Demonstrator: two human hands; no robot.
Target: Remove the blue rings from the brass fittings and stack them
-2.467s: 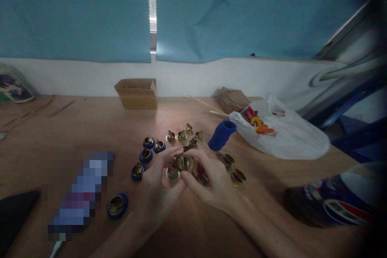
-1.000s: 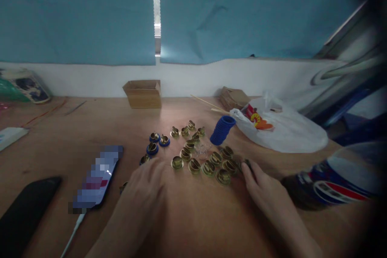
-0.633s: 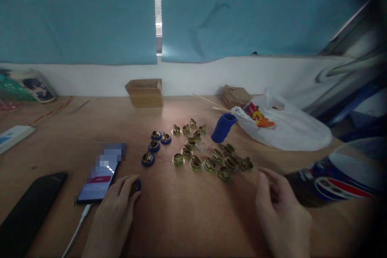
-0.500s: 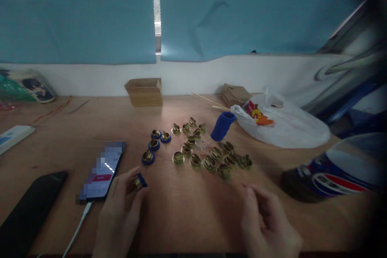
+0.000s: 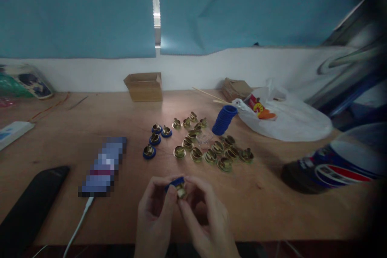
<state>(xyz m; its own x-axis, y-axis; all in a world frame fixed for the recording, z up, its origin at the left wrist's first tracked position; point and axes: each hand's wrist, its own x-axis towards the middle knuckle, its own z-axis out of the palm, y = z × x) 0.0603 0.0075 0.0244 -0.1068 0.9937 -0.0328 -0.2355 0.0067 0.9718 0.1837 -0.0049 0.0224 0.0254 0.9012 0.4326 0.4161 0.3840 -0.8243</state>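
Note:
Close to the table's near edge, my left hand (image 5: 157,213) and my right hand (image 5: 207,213) meet around one small brass fitting with a blue ring (image 5: 181,191). Fingers and thumbs of both hands pinch it, and it is tilted. Beyond my hands lie several bare brass fittings (image 5: 210,156), round and cup-like with a bar across the middle. To their left, several brass fittings with blue rings (image 5: 149,151) sit on the table. A leaning stack of blue rings (image 5: 224,120) stands behind the bare ones. Some thin clear bits (image 5: 204,140) lie among the fittings.
On the left are a phone (image 5: 104,165) with a white cable (image 5: 77,223) and a black flat object (image 5: 36,197). A cola bottle (image 5: 326,169) lies on the right. At the back are an open cardboard box (image 5: 143,88) and a white plastic bag (image 5: 296,117).
My right hand put a bare brass fitting down at the right of the group. My left hand picked up the blue-ringed one beside the phone and brought it to the middle, where my right hand joined.

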